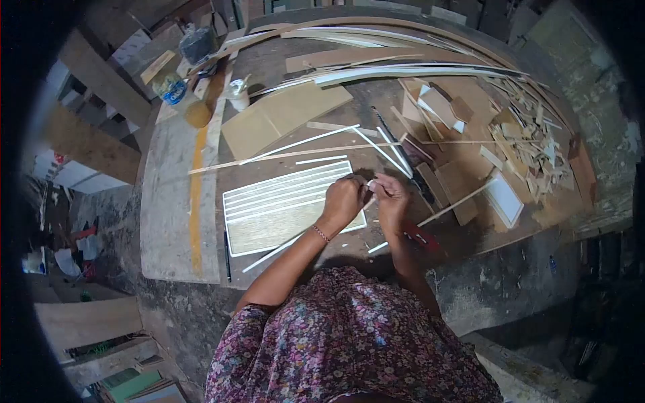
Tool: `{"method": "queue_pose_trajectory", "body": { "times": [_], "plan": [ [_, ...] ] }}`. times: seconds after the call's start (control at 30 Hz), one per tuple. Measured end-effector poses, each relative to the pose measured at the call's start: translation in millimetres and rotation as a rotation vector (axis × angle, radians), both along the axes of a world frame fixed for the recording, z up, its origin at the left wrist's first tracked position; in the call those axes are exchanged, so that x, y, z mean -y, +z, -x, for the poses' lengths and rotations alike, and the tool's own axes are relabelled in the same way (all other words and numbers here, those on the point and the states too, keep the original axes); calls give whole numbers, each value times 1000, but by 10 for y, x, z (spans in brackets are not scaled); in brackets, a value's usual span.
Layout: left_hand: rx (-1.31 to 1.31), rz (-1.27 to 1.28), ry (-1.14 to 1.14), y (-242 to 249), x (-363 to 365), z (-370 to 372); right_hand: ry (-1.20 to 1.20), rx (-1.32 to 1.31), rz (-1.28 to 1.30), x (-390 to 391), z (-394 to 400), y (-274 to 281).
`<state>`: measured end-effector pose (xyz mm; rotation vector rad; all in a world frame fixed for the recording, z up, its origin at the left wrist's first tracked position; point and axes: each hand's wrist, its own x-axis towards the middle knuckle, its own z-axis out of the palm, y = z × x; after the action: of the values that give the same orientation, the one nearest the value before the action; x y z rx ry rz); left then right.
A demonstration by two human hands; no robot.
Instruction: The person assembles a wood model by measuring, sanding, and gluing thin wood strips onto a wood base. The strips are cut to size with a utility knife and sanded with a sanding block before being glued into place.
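My left hand and my right hand meet with fingertips pinched together over the right end of a panel. Between them shows a small white piece, mostly covered by the fingers. The wood-grain panel lies flat, edged in white, with several white strips running lengthwise across its far half. My left forearm crosses above its near right part. A loose white strip rests along its near side, and a short white strip lies just beyond its far edge.
Long thin strips lie across the back. Beside them is a brown board. Wood offcuts are heaped at the right, near a white-faced piece. A bottle and a white cup stand at the left back.
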<state>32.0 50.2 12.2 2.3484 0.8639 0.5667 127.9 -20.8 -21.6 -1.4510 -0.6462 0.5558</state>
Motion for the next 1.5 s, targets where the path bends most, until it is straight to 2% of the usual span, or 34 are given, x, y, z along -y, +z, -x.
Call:
{"method": "queue_pose_trajectory", "body": {
  "times": [0.17, 0.27, 0.37, 0.47, 0.57, 0.63, 0.7, 0.8, 0.9, 0.97, 1.1, 1.2, 1.3, 1.4, 1.5],
  "plan": [
    [134, -47, 53, 31, 130, -3, -9, 97, 15, 75, 19, 31],
    [184, -26, 88, -31, 202, 53, -13, 420, 79, 144, 32, 4],
    [160, 21, 136, 18, 301, 113, 2, 608, 34, 198, 71, 121],
    [184, 60, 180, 108, 380, 138, 13, 687, -41, 267, 63, 247],
    [266, 76, 200, 174, 451, 159, -58, 696, 83, 407, -237, 348],
    [256, 105, 217, 253, 495, 180, -206, 862, 113, 437, -785, 3],
    [226, 148, 247, 289, 525, 186, -319, 1209, 365, 581, -1317, -200],
    [247, 286, 280, 391, 590, 170, -155, 1321, 532, 799, -1692, -209],
    [300, 281, 280, 361, 628, 146, 7, 1045, 793, 794, -1822, -214],
    [267, 237, 273, 355, 626, 134, 11, 1082, 750, 791, -1972, -316],
    [262, 216, 254, 271, 607, 117, 48, 1117, 623, 834, -1998, -181],
    [224, 217, 268, 306, 628, 123, 30, 1072, 613, 850, -2039, -225],
    [231, 201, 264, 273, 633, 109, 11, 1264, 663, 775, -2163, -367],
    [206, 220, 259, 228, 623, 57, 10, 1243, 434, 681, -2038, -215],
    [152, 218, 225, 212, 559, -124, 118, 1136, 429, 258, -1814, -81]
  ]
}}
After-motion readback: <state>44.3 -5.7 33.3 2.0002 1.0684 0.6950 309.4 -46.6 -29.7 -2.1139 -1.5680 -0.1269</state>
